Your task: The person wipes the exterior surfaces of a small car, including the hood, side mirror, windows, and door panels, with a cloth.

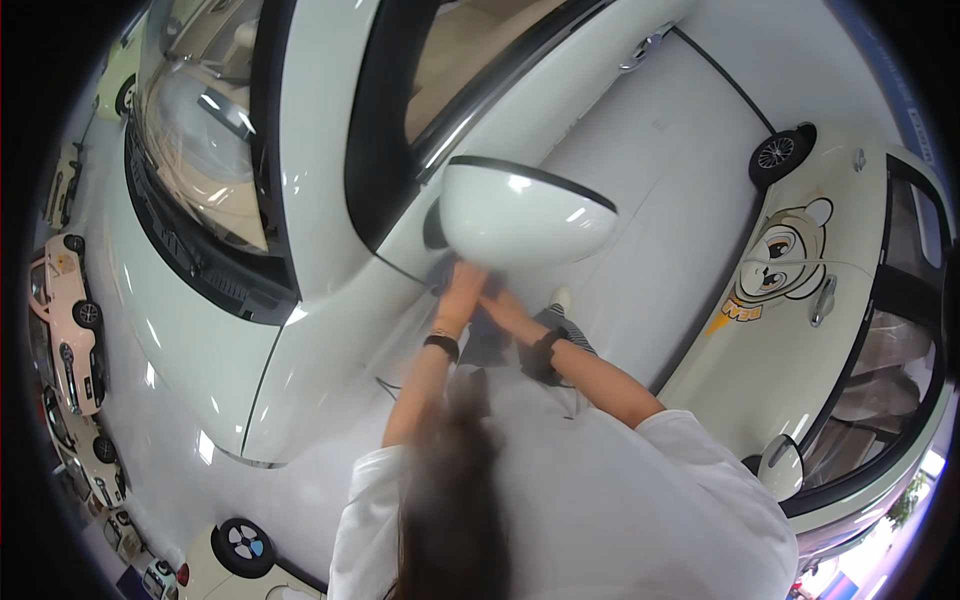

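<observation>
My left hand [463, 289] is at the side of a pale green-white car, just below its door mirror [525, 214]. A blurred blue-grey cloth [441, 276] shows around its fingers, close to the body panel. Right beside it, my right hand [504, 309] reaches in to the left wrist, with its fingertips partly hidden and blurred. Whether that hand also grips the cloth is not clear. The mirror's rounded shell hangs over both hands and hides part of the panel behind them.
The hood [195, 330] and windshield [202, 135] lie to the left. At the right stands a second pale car [742, 367] with a cartoon bear decal [780, 255]. A wheel [244, 547] of another car shows below. Several small cars line the left rim. Grey floor [637, 172] runs between.
</observation>
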`<state>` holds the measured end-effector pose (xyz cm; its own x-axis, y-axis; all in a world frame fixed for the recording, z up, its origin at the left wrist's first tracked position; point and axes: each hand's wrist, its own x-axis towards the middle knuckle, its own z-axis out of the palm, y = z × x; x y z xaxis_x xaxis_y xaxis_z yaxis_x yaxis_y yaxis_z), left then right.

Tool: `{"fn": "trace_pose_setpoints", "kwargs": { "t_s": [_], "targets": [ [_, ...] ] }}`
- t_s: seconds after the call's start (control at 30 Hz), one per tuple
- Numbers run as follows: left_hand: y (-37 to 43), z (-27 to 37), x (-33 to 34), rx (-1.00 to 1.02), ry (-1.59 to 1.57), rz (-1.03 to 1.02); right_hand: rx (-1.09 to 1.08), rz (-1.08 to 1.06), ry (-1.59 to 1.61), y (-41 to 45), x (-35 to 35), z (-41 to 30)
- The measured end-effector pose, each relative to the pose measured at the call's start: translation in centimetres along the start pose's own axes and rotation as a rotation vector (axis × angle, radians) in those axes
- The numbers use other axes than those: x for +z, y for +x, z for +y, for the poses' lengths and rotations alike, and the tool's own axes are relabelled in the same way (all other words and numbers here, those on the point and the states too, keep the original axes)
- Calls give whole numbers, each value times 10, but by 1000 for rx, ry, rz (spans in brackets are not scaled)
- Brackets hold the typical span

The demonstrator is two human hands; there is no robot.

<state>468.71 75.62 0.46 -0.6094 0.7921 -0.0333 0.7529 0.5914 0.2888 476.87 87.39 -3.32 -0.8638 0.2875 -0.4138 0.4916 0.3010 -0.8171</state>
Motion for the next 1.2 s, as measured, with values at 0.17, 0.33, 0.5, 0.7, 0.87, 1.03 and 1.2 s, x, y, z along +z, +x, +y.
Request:
{"fn": "trace_pose_setpoints", "kwargs": {
  "t_s": [0.17,0.33,0.5,0.7,0.87,1.03,1.2],
  "targets": [
    [42,40,48,-472,-228,-175,215,-159,135,-28,-141,-17],
    [78,89,63,-438,-374,90,-40,152,-162,-1,-244,43],
    [195,232,28,-404,-696,-140,-101,426,-350,0,-383,83],
    [317,347,-32,58,-767,-45,293,645,-440,-19,-562,96],
    [403,391,-124,203,-654,-9,119,821,175,44,-654,71],
    [457,379,-202,185,-614,171,-649,863,444,117,-709,-120],
    [494,359,-300,-72,-804,625,-1279,732,255,172,-716,-349]
  ]
}}
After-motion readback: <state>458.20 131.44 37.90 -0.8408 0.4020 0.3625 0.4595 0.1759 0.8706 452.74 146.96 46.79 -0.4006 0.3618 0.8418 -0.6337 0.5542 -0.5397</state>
